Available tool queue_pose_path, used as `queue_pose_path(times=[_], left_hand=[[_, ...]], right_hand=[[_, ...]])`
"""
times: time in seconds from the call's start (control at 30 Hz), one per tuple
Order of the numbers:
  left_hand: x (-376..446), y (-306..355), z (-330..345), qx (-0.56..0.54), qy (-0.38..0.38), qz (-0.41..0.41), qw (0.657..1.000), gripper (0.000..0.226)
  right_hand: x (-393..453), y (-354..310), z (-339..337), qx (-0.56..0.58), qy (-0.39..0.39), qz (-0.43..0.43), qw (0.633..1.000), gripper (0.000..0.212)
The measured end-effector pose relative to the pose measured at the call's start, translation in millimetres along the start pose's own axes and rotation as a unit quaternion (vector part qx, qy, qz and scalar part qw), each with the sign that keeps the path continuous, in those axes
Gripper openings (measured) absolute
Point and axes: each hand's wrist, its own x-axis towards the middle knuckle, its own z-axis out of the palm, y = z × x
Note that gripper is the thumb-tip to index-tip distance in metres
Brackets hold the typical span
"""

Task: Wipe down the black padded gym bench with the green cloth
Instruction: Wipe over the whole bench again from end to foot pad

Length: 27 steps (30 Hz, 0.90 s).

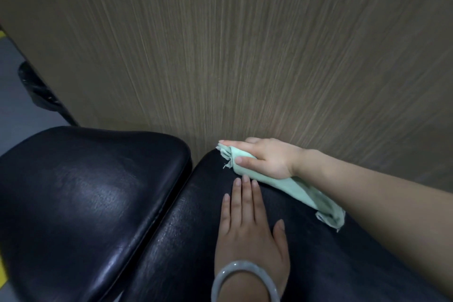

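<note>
right hand [266,158]: grips the green cloth [289,187], thumb curled over its front fold, fingers laid along the top, pressing it onto the far end of the bench pad
left hand [250,225]: flat on the pad, fingers straight and together, thumb spread to the side, holds nothing; fingertips just short of the cloth
green cloth: pale green, folded; bunched front end sticks out past the right hand's fingers, the rest trails back under the wrist and forearm, loose corner lying on the pad
black padded gym bench [186,240]: long pad under both hands, glossy, cracked surface; far end close to the wood-grain wall [245,44]
second pad [81,189]: black, wider, just beside the bench pad on the left, narrow gap between them
bangle [229,277]: pale grey-green, on the left wrist
counts: two hands, one cloth, two black pads, one bangle
</note>
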Motion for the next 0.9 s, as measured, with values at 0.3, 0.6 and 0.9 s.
queue_pose_path(times=[0.3, 0.6, 0.9], left_hand=[[-0.5, -0.4, 0.8, -0.007, -0.002, 0.004, 1.000, 0.071], [-1.7, 1.3, 0.0, -0.010, 0.004, 0.003, 1.000, 0.070], [-1.7, -0.3, 0.4, -0.004, -0.003, 0.011, 1.000, 0.070]], right_hand=[[-56.5, 23.1, 6.6, 0.003, 0.015, 0.021, 1.000, 0.056], [-27.8, 12.9, -0.5, -0.011, -0.006, 0.019, 1.000, 0.054], [5.4, 0.4, 2.1, -0.014, -0.004, -0.006, 1.000, 0.048]])
